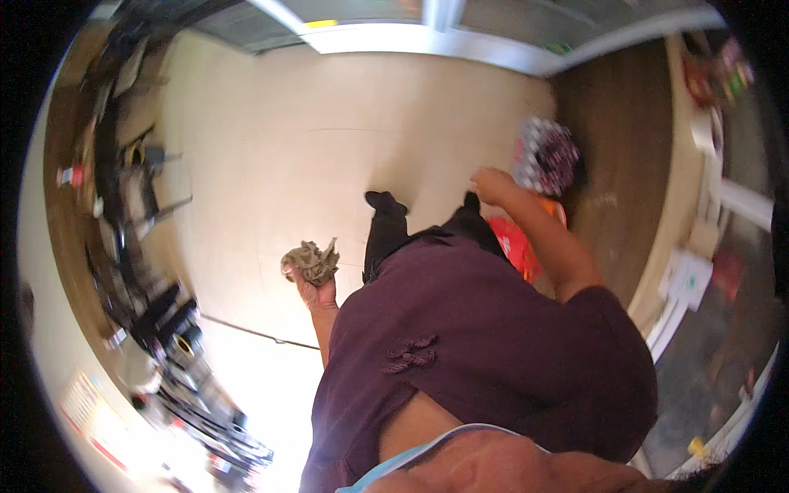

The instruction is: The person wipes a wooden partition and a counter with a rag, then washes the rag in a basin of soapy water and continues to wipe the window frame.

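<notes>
My left hand grips a crumpled grey-brown cloth, held out to the left of my body above the floor. Loose folds of the cloth stick up past the fingers. On the other side, my right hand hangs in front of me with its fingers curled in, and nothing shows in it. Just beyond that hand is a grey patterned bag with a dark pinkish bundle at its top. A red plastic bag lies partly hidden beneath my right forearm.
Pale floor stretches ahead to a white-framed glass door. Along the left runs a brown counter or shelf with chairs, blurred. A brown wooden counter stands at right, with a white box at its edge.
</notes>
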Demonstrator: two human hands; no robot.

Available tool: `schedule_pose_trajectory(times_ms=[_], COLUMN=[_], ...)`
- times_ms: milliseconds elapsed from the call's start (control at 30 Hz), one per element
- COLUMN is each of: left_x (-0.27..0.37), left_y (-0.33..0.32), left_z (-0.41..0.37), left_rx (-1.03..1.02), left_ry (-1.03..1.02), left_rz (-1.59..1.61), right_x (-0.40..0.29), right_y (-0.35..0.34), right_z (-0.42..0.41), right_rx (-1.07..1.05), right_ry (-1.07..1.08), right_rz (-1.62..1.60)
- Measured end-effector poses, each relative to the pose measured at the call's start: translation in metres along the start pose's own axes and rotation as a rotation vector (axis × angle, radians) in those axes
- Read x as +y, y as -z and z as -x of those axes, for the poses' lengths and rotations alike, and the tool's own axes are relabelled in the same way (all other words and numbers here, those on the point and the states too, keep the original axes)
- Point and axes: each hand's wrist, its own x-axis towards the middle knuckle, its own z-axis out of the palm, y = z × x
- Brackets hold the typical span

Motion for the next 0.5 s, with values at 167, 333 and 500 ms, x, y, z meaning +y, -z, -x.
schedule_pose_trajectory(times_ms=[167, 333, 500], left_x=[0.074, 0.11, 0.129], left_y=[0.026, 0.095, 0.135], left_z=[-0.047, -0.06, -0.096], left_rx=[0.123, 0.099, 0.175], left_ry=[-0.042, -0.118, -0.19], left_rz=[0.087, 0.261, 0.414], right_x=[-0.04, -0.066, -0.099], right_y=[-0.032, -0.04, 0.01], right_z=[-0.094, -0.119, -0.177], right_rx=[0.152, -0.037, -0.223], right_ry=[0.127, 0.187, 0.103], right_rz=[-0.148, -0.007, 0.099])
